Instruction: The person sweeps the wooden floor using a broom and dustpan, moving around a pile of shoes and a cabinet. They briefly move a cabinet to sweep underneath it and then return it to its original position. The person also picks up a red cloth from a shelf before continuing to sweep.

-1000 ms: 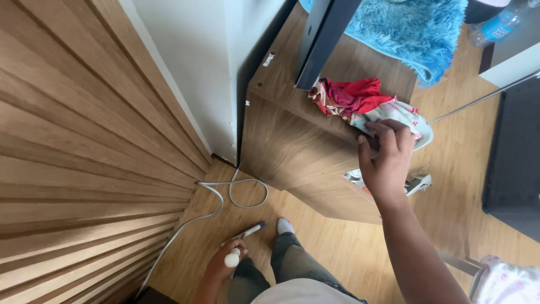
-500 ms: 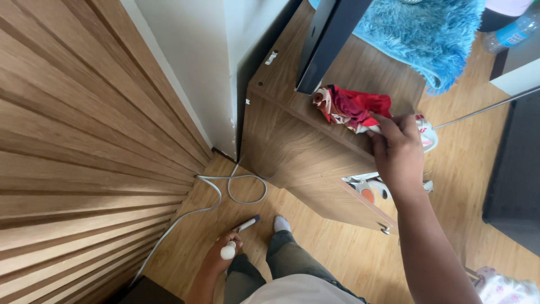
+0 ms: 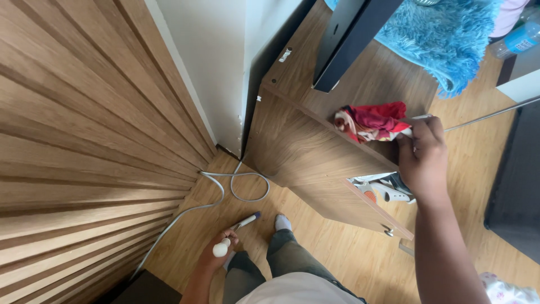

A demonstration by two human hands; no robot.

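Presently, the right hand rests on the near right edge of the wooden cabinet, fingers closed on a pale cloth edge just beside the red cloth bunched on its top. Low at the near left, the left hand is clamped on a white-handled tool above the wood floor. A grey cable loops nearby.
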